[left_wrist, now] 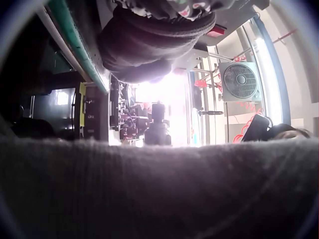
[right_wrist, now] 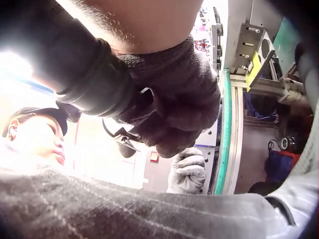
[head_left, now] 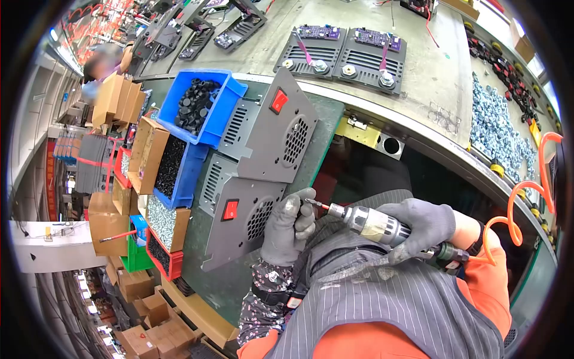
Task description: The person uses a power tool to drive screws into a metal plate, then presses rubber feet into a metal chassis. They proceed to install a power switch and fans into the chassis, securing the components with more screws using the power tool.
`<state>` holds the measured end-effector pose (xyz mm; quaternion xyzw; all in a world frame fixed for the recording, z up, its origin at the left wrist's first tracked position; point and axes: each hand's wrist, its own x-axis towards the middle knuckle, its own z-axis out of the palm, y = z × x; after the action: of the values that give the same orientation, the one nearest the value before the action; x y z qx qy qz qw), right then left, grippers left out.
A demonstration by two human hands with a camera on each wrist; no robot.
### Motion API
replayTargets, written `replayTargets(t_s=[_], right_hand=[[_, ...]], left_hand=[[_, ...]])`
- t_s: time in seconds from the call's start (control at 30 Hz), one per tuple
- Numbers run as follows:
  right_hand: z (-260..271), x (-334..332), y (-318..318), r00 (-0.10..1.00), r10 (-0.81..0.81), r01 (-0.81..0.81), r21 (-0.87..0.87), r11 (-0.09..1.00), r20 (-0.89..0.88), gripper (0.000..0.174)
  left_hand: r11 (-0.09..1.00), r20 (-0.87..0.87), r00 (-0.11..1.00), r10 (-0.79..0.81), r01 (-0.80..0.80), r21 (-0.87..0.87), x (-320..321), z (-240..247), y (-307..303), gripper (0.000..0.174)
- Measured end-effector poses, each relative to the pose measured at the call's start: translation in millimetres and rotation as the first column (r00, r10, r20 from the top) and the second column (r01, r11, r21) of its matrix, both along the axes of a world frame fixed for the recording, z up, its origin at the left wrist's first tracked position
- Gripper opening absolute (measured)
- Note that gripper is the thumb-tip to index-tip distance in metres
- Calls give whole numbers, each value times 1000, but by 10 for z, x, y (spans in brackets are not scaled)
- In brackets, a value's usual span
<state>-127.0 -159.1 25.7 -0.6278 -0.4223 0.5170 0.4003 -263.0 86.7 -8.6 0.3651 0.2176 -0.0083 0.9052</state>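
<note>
My gloved right hand grips a power screwdriver around its body, its bit aimed left at my other hand. In the right wrist view the screwdriver is a dark cylinder in the glove's grasp. With fingers curled, my gloved left hand pinches a small dark piece right at the bit's tip; its kind I cannot tell. Just left of that hand stands a grey metal panel with a red rocker switch and a honeycomb vent. A second such panel stands behind it.
Blue bins hold black caps and small black parts; beside them are a box of silvery fasteners and a red bin. Vented plates lie across the bench. An orange coiled hose hangs at right.
</note>
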Motion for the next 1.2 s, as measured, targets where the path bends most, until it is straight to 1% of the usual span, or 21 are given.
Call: replayTargets(t_s=[0.23,0.3,0.33,0.4,0.5,0.53,0.6,0.63,0.7,0.73,0.77,0.83,0.87,0.9,0.93,0.97,1.0,1.03,1.1,1.17,1.2], right_hand=[[-94,25,-11,999,3,-2,29,1000,-38,60],[-113,45,-26,999,26,-25,29,999,-23,59],[-112,61,-32,999,22,-21,29,999,-27,59],[-100,92,-35,996,60,-60,0,998,-73,58],[-248,100,-37,989,55,-49,49,998,-135,65],[-289,97,-24,989,51,-44,54,998,-137,65],[-346,90,-6,986,10,0,62,998,-165,65],[-339,84,-8,986,7,4,65,998,-166,65],[-280,75,-14,999,-6,9,82,997,-40,60],[-222,98,-5,999,15,-12,58,998,-45,61],[-203,121,-9,999,15,-13,57,998,-49,61],[-190,170,-11,1000,-19,21,97,995,-22,60],[-250,214,-14,997,-58,51,131,990,53,60],[-214,283,4,994,-105,102,51,993,41,59],[-207,380,22,987,-131,134,-33,990,96,60],[-201,482,39,977,-153,171,-114,979,151,60],[-240,574,49,958,-166,192,-91,977,235,60],[-294,652,65,932,-177,208,-67,976,317,61],[-342,766,123,921,-186,229,-88,970,342,65],[-264,830,208,934,-154,202,-122,972,322,65],[-242,852,251,939,-134,192,-158,969,316,64]], left_hand=[[995,-32,999,40,-37,98,60,42,-88,36],[956,-30,999,23,-13,292,71,57,-114,35],[956,-34,999,19,-8,293,84,72,-120,35],[900,-98,995,20,24,436,97,96,-124,32],[935,-88,996,6,26,355,109,70,-115,35],[933,-90,996,1,31,359,127,48,-144,35],[973,-25,984,175,-169,159,172,-17,-235,36],[973,-25,985,171,-165,162,177,-35,-247,36],[958,-1,985,170,-165,232,162,-75,-258,37],[976,17,988,151,-152,157,150,-89,-240,37],[976,13,988,152,-152,156,133,-58,-251,37],[952,-165,983,-76,120,282,107,36,-274,49],[962,-216,952,-217,246,119,103,45,-190,56],[963,-213,953,-215,244,118,72,145,-146,56],[677,-230,898,-375,435,594,22,338,-142,54],[372,-307,843,-443,484,792,28,644,-113,52],[20,-393,799,-455,451,892,35,950,-85,50],[-120,-454,789,-415,447,886,62,1328,-51,48],[-206,-384,920,-84,361,910,107,1718,-16,47],[-458,-332,941,61,322,829,359,1923,85,48],[-455,-321,944,73,318,832,482,1943,168,48]])
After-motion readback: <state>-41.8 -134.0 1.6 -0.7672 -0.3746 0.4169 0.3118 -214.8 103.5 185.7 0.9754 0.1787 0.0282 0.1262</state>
